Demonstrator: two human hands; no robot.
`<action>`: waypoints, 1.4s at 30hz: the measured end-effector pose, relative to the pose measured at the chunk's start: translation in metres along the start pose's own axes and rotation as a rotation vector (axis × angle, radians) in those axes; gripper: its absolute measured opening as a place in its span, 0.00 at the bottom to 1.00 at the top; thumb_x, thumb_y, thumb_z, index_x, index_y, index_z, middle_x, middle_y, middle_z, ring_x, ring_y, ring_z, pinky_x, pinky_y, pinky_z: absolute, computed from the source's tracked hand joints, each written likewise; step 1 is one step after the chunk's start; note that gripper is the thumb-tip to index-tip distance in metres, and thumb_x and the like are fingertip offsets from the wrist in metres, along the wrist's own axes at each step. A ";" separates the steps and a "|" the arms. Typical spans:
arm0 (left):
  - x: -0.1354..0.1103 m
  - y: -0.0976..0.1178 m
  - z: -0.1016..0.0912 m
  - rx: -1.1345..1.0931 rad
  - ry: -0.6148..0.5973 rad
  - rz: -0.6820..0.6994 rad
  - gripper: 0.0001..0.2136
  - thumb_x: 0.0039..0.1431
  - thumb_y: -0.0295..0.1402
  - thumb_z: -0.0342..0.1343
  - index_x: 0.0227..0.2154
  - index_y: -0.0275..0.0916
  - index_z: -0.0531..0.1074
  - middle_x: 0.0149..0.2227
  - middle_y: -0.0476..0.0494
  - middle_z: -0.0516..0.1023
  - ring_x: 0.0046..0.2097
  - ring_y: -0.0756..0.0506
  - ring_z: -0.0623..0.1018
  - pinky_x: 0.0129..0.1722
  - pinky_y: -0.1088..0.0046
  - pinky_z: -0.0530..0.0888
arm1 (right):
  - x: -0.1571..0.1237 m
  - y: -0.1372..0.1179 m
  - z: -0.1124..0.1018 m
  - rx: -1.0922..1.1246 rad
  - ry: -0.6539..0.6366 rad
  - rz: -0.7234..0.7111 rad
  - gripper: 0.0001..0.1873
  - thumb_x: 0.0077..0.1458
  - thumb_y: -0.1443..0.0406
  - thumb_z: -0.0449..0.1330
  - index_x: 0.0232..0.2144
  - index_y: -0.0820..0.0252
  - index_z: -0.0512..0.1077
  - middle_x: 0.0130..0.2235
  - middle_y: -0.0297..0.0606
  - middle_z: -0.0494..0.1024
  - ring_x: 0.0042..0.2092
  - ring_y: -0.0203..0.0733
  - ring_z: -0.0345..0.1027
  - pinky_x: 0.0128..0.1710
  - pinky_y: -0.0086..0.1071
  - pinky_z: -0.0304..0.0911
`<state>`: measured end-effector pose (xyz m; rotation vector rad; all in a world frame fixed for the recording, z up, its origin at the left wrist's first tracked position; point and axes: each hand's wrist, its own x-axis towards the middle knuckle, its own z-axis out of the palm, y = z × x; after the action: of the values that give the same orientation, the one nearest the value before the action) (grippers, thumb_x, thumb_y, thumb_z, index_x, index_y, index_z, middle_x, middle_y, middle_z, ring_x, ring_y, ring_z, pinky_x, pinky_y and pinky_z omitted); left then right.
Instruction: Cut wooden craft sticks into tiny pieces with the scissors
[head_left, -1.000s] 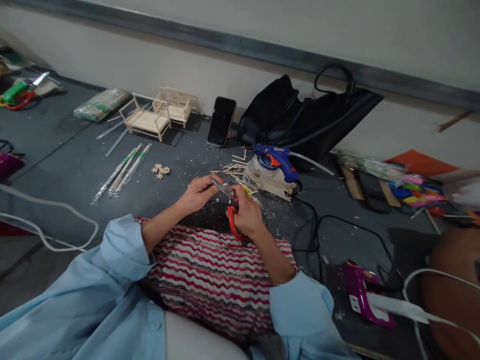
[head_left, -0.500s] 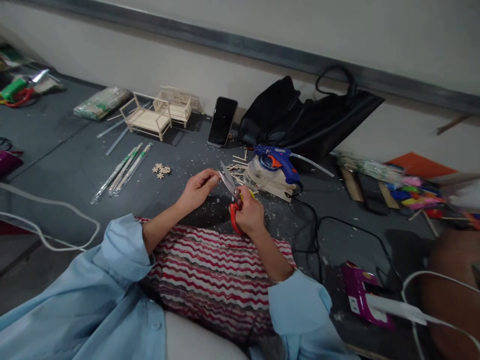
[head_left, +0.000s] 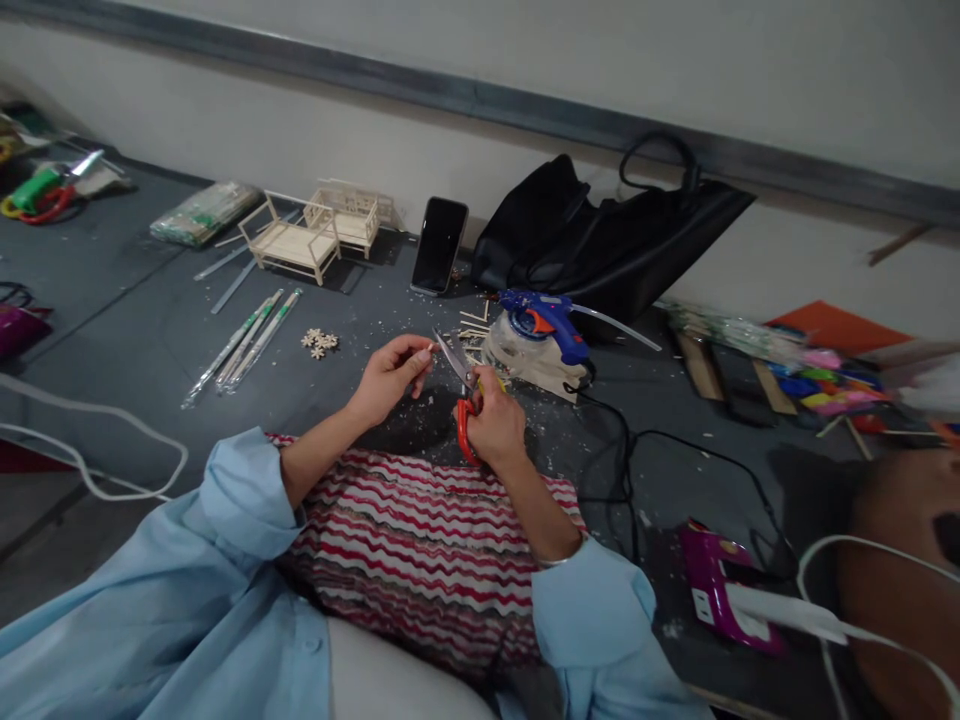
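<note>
My right hand (head_left: 496, 425) is wrapped around the red and yellow handles of a pair of scissors (head_left: 454, 362), whose blades point up and left. Close to the blade tips, my left hand (head_left: 390, 380) pinches a tiny pale piece between thumb and fingertips; it is too small to name. Behind the scissors lie short pale wooden sticks (head_left: 474, 322). A blue glue gun (head_left: 551, 320) rests on a clear jar (head_left: 506, 348) just beyond my right hand. Small flower-shaped wooden pieces (head_left: 320, 343) are grouped to the left of my left hand.
Two miniature stick furniture frames (head_left: 292, 243) stand near the wall, beside an upright phone (head_left: 439, 245) and a black bag (head_left: 600, 240). Wrapped stick packs (head_left: 251, 340) lie at left. A black cord (head_left: 630, 440) runs to a purple power strip (head_left: 724, 590) at right.
The scissor blades have come closer together, and my left fingertips have drawn slightly left of them. The whole view has shifted a little.
</note>
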<state>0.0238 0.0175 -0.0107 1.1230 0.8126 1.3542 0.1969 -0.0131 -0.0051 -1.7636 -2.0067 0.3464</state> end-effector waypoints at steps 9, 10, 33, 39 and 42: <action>-0.003 0.007 -0.002 -0.063 -0.033 -0.030 0.15 0.49 0.42 0.64 0.32 0.35 0.73 0.20 0.56 0.66 0.18 0.57 0.64 0.15 0.82 0.62 | -0.002 -0.003 0.002 -0.030 -0.041 -0.095 0.25 0.47 0.63 0.56 0.50 0.56 0.65 0.34 0.37 0.75 0.34 0.44 0.67 0.34 0.33 0.59; -0.003 0.006 -0.002 -0.035 -0.038 -0.036 0.15 0.50 0.43 0.64 0.31 0.35 0.72 0.20 0.56 0.66 0.17 0.57 0.63 0.15 0.82 0.62 | -0.002 -0.003 0.002 -0.031 -0.046 -0.097 0.24 0.47 0.63 0.55 0.50 0.56 0.65 0.34 0.37 0.75 0.34 0.45 0.67 0.34 0.33 0.59; -0.004 -0.002 -0.004 0.140 -0.065 -0.002 0.19 0.50 0.49 0.62 0.33 0.36 0.72 0.19 0.56 0.67 0.15 0.57 0.63 0.13 0.82 0.60 | -0.004 -0.009 -0.007 0.005 -0.118 -0.172 0.26 0.47 0.67 0.54 0.52 0.58 0.63 0.41 0.42 0.75 0.40 0.46 0.68 0.39 0.35 0.62; -0.005 -0.001 -0.006 0.193 -0.084 0.038 0.19 0.52 0.49 0.60 0.33 0.35 0.72 0.20 0.55 0.68 0.15 0.57 0.63 0.14 0.81 0.60 | -0.003 -0.008 -0.004 0.017 -0.132 -0.155 0.22 0.46 0.66 0.53 0.47 0.57 0.64 0.36 0.39 0.75 0.35 0.44 0.67 0.34 0.33 0.60; -0.007 0.000 -0.005 0.263 -0.081 0.086 0.17 0.56 0.48 0.57 0.33 0.36 0.72 0.21 0.53 0.68 0.16 0.57 0.64 0.16 0.81 0.61 | -0.003 -0.009 -0.001 0.023 -0.112 -0.136 0.19 0.45 0.65 0.53 0.43 0.57 0.65 0.32 0.37 0.74 0.33 0.44 0.67 0.33 0.33 0.59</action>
<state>0.0186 0.0118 -0.0134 1.4230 0.9104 1.2886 0.1900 -0.0170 -0.0007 -1.6161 -2.1776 0.4310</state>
